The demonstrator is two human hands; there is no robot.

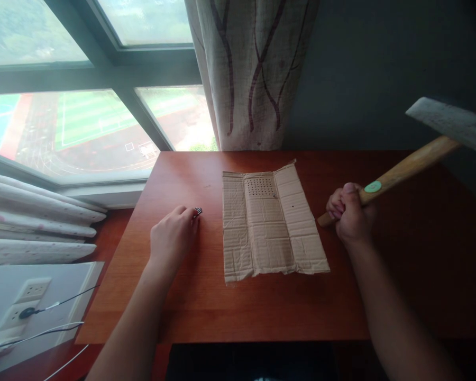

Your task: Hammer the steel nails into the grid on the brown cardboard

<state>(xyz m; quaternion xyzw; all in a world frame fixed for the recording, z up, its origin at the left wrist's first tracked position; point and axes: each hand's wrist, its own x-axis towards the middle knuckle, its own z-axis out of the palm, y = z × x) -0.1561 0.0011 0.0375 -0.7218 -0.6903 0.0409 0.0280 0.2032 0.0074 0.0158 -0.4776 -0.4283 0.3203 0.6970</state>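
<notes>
Right hand point(353, 214) round a hammer point(416, 159), left hand point(173, 233) at some small metal-looking pieces point(198, 211)

Both my forearms point(143, 301) reach in over the near edge of a reddish-brown wooden desk point(262, 312). Low on my left, a white wall socket point(35, 289) carries a black plug point(27, 313), with dark and white cables point(79, 294) trailing by it.

On the desk's left side my left hand is palm down with its fingers bunched, tips at the small metal-looking pieces, dark with pale stripes. Whether I pinch them or merely touch them I cannot tell; they are too small to identify. My right hand wraps firmly around the hammer's wooden handle, a green oval sticker point(373, 187) just past my grip. Its butt points toward the cardboard; its grey head is up to the right, partly cut off.

Between my hands lies a brown cardboard sheet point(267, 227), near the handle's butt and apart from my left hand. Creases split it into three panels; a grid of tiny dark dots marks the far end of the middle one, and a lone dot the right one.

Beyond the desk hangs a branch-patterned curtain point(257, 79) beside a dark wall point(365, 63); leftward, a window point(143, 66) looks down on a green sports field point(99, 119).
</notes>
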